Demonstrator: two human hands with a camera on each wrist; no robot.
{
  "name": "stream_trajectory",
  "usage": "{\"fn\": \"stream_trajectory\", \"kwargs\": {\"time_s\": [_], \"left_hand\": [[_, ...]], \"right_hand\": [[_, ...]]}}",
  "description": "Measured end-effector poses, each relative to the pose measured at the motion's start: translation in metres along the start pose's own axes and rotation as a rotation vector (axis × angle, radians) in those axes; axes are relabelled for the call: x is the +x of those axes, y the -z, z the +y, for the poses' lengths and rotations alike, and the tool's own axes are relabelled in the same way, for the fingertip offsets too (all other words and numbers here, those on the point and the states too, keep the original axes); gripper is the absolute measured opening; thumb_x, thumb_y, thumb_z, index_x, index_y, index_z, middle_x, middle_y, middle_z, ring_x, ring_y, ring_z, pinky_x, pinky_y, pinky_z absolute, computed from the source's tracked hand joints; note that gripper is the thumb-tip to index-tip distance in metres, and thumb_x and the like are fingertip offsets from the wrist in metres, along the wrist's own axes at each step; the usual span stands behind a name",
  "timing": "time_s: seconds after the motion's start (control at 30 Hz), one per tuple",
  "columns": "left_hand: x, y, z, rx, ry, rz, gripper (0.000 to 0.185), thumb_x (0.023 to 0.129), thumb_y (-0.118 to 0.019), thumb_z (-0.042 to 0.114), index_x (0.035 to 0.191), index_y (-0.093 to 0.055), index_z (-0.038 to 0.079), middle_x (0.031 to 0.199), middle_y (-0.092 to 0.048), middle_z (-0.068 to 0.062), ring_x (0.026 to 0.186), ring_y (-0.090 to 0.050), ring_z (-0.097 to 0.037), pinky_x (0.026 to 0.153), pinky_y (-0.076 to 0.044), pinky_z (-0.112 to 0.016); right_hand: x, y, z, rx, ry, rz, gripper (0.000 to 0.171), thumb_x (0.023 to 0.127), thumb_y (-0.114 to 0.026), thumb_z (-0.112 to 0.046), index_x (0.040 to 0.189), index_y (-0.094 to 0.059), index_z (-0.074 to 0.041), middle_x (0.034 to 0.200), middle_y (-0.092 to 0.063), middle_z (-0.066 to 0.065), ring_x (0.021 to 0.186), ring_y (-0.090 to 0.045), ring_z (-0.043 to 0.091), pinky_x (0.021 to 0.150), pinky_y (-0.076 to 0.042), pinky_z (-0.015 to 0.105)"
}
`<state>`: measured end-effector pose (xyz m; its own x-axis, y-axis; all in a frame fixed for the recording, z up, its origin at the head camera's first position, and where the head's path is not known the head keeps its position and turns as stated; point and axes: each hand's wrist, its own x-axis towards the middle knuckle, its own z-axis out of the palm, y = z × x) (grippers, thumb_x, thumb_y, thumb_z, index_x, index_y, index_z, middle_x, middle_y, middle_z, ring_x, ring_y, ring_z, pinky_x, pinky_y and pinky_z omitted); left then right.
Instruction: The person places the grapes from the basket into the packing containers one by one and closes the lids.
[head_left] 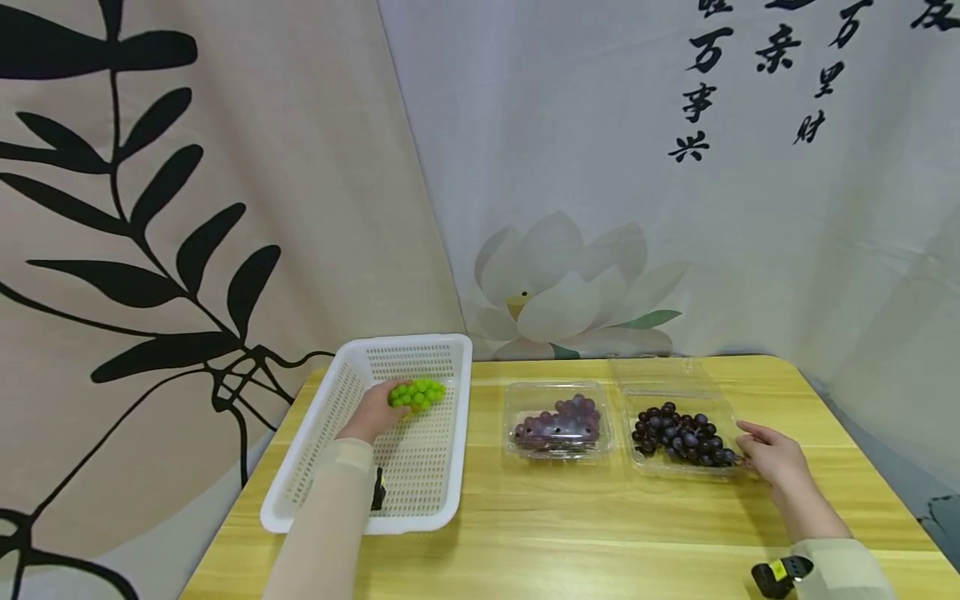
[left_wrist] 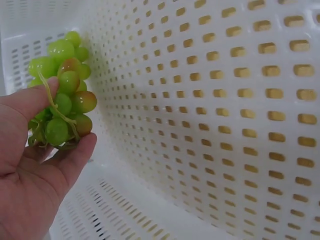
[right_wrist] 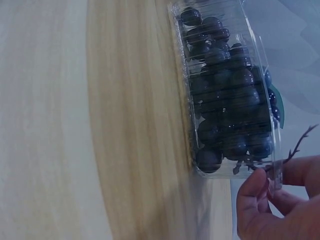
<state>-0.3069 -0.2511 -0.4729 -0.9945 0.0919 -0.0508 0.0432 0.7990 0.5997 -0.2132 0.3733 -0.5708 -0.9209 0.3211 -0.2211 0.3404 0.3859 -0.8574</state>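
Note:
My left hand [head_left: 372, 414] reaches into a white slotted plastic basket [head_left: 462, 433] and holds a bunch of green grapes [head_left: 420, 393]. In the left wrist view, thumb and fingers grip the stem end of the bunch, where some grapes are tinged reddish. At the right, my right hand [head_left: 780, 461] pinches the near right edge of a clear plastic box [head_left: 678, 470], its lid folded back. Inside lies a bunch of dark grapes [head_left: 678, 435]. The right wrist view shows a brown stem [right_wrist: 299, 141] poking out over the rim by the fingers.
Between basket and open box stands a closed clear box [head_left: 558, 454] with purple grapes [head_left: 562, 423]. All rest on a wooden table [head_left: 570, 533], its right edge slanting past the right hand. A printed curtain [head_left: 337, 167] hangs behind. Black devices [head_left: 780, 575] sit on the wrists.

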Motion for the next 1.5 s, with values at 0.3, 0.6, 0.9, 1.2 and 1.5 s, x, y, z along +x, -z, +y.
{"fn": "stream_trajectory", "kwargs": {"time_s": [0.3,0.6,0.9,1.2,1.5], "left_hand": [[-0.001,0.011,0.011,-0.049,-0.064,0.039,0.051,0.088,-0.065,0.008,0.137,-0.048,0.011,0.142,-0.045,-0.015,0.131,-0.04,-0.036,0.108,-0.034,-0.053],[0.0,0.023,0.032,-0.032,-0.168,0.144,0.049,0.086,-0.068,0.007,0.132,-0.053,0.013,0.135,-0.05,-0.017,0.125,-0.045,-0.036,0.104,-0.04,-0.051],[-0.003,0.026,0.056,-0.021,-0.248,0.224,0.05,0.086,-0.069,0.012,0.133,-0.052,0.02,0.133,-0.051,-0.015,0.121,-0.049,-0.035,0.101,-0.043,-0.051],[-0.01,0.022,0.087,-0.091,-0.3,0.269,0.048,0.086,-0.069,0.011,0.131,-0.054,0.018,0.131,-0.052,-0.014,0.121,-0.05,-0.033,0.102,-0.043,-0.049],[-0.02,0.008,0.12,-0.17,-0.384,0.287,0.046,0.084,-0.072,0.011,0.127,-0.056,0.018,0.128,-0.055,-0.011,0.118,-0.053,-0.029,0.098,-0.047,-0.044]], "right_hand": [[-0.002,0.001,-0.007,0.024,-0.014,-0.014,0.057,0.1,-0.043,-0.034,0.147,-0.032,-0.005,0.12,-0.05,0.01,0.079,-0.053,-0.004,0.07,-0.054,0.024],[0.003,0.001,0.002,-0.008,-0.005,-0.005,0.056,0.1,-0.041,-0.037,0.147,-0.033,-0.007,0.117,-0.052,0.007,0.08,-0.053,-0.004,0.069,-0.054,0.024],[0.003,0.002,0.001,-0.001,-0.009,0.003,0.056,0.1,-0.042,-0.037,0.146,-0.034,-0.006,0.12,-0.051,0.01,0.078,-0.053,-0.006,0.069,-0.054,0.023],[-0.003,0.003,-0.01,0.041,-0.02,-0.009,0.053,0.099,-0.046,-0.031,0.145,-0.037,-0.006,0.106,-0.052,-0.004,0.079,-0.054,-0.001,0.067,-0.054,0.025],[-0.021,0.008,-0.031,0.097,-0.044,-0.024,0.052,0.098,-0.05,-0.024,0.144,-0.037,-0.003,0.098,-0.051,-0.007,0.076,-0.053,0.0,0.054,-0.048,0.018]]}}
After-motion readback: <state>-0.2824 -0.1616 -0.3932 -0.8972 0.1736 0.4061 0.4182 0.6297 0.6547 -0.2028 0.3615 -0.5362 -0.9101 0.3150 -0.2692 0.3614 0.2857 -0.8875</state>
